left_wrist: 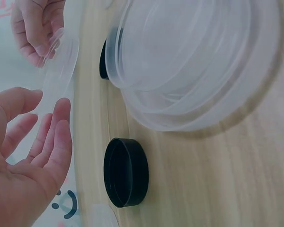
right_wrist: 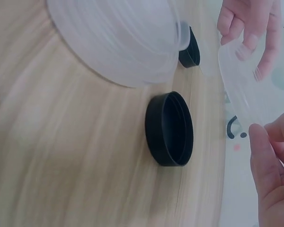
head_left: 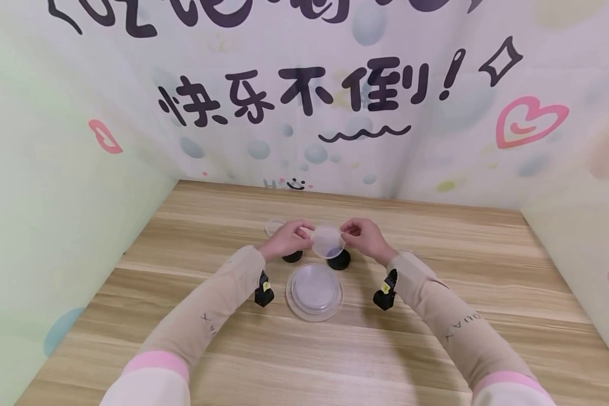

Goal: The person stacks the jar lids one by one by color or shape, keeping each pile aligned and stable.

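Both hands hold a round clear plastic lid (head_left: 327, 242) up over the far middle of the table. At its left edge, my left hand (head_left: 289, 238) has the rim between thumb and fingertips. My right hand (head_left: 365, 234) pinches the opposite edge; in the right wrist view its thumb and finger (right_wrist: 258, 137) meet at the rim. Below the lid stands a shallow black round cap (head_left: 339, 259), hollow side up. A second black cap (head_left: 292, 257) lies under the left hand, partly hidden by it.
Nearer the body, a stack of clear round plastic lids or dishes (head_left: 314, 290) sits on the wooden table (head_left: 284, 361). Another clear disc (head_left: 274, 226) lies beyond the left hand. A printed cloth (head_left: 304, 158) hangs along the table's far edge.
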`<control>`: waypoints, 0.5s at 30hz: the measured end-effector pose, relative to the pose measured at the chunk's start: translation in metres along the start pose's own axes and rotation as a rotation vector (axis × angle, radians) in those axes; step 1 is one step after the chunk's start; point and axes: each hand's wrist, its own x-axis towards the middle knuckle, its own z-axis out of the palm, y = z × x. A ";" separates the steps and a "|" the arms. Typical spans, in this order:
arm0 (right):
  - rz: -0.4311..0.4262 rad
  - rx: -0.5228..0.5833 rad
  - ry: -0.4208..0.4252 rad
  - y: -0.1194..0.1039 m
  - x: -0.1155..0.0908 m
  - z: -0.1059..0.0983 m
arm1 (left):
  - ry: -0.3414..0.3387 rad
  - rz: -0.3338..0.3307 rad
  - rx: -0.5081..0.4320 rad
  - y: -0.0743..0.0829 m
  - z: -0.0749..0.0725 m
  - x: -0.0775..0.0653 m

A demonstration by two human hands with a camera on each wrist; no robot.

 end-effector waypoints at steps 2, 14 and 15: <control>0.005 0.015 -0.021 0.000 -0.002 0.001 | -0.010 0.005 -0.006 -0.001 0.000 -0.002; 0.038 0.006 -0.140 -0.003 -0.019 0.010 | -0.067 0.059 -0.053 -0.009 0.003 -0.014; 0.046 0.003 -0.150 -0.005 -0.020 0.010 | -0.073 0.054 -0.062 -0.010 0.003 -0.015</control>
